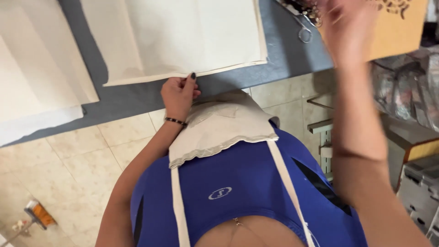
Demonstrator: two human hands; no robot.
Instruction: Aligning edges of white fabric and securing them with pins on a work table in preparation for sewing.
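My left hand [179,93] is at the near edge of the grey table [137,98], fingers curled over the edge. Its thumb points up and touches the border of a large cream cloth [183,36] spread on the table. A black bead bracelet sits on that wrist. My right hand [350,27] is raised over the table's right end, blurred by motion, fingers apart and holding nothing. Small scissors [304,32] lie just left of it. A cream bib with a scalloped edge [224,128] hangs on my chest over a blue top.
More cream cloth [36,68] lies folded at the left of the table. A tan board with cut-out patterns [395,36] stands at the top right. Plastic-wrapped goods [407,87] and a white frame [324,137] stand to the right. A small orange object [40,214] lies on the tiled floor.
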